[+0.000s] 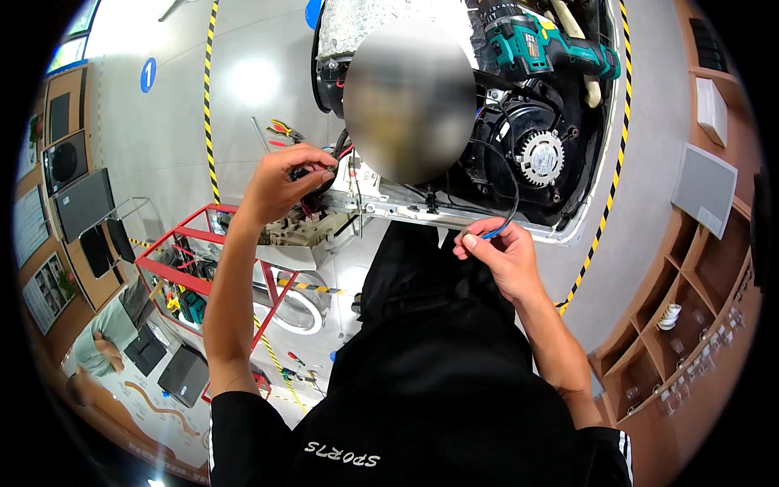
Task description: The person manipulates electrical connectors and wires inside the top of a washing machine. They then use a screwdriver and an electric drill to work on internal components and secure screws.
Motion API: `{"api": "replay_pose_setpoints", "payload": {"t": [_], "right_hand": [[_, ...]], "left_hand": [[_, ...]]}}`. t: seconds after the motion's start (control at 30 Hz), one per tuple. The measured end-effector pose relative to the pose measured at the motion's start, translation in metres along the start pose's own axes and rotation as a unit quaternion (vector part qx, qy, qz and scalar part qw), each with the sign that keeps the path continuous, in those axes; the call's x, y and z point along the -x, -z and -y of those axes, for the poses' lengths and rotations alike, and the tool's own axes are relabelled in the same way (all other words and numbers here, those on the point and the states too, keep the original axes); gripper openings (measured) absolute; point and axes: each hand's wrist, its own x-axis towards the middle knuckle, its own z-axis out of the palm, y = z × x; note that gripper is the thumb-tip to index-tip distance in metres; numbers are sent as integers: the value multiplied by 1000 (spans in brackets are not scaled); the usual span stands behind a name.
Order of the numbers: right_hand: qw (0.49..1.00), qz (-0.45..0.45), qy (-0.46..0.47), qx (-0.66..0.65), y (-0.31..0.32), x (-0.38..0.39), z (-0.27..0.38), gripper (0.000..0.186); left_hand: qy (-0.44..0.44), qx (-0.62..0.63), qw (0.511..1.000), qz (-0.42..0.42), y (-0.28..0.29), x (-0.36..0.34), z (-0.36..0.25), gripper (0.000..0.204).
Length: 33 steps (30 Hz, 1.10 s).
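Observation:
My right hand (505, 258) pinches the end of a thin black wire with a blue section (493, 233). The wire loops up from my fingers into the opened washing machine (406, 209). At the machine's near left corner, my left hand (286, 185) is closed with thumb and fingertips together at a bundle of black wires (341, 144). What exactly lies between those fingertips is partly hidden. A round motor with a slotted silver cover (542, 158) sits inside the machine on the right. A blurred patch hides the middle of the machine.
A teal cordless drill (527, 49) rests on the machine's far right. Yellow-and-red pliers (284, 130) lie on the floor at left. A red frame cart (182, 280) with tools stands near my left arm. Another person (101, 345) is at a table at lower left. Wooden shelves (690, 300) line the right.

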Motion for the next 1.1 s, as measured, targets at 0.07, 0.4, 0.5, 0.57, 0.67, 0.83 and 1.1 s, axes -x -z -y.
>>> {"api": "replay_pose_setpoints", "payload": {"t": [0.07,0.4,0.5,0.57,0.67,0.83,1.1], "right_hand": [[1000,-3,-11,-4,-3,-3,1,12],[998,-6,-46,35,-15,-11,4,10],[998,-13,-49,44,-16,-11,3,9],[997,-15,-47,55,-18,-12,4,8],[997,-8,-36,67,-18,-13,7,9],[998,-3,-20,53,-19,-13,8,10],[998,-17,-19,56,-19,-12,7,9]], "left_hand": [[-55,-6,998,-12,-4,-4,-2,15],[-130,56,990,-27,-14,-21,-3,18],[-113,45,992,-30,-14,-22,-1,17],[-97,50,994,-27,-13,-23,-3,14],[-56,70,996,-16,-10,-25,0,12],[-41,106,994,-9,-7,-25,13,14],[-108,68,992,-18,-8,-25,6,17]]}}
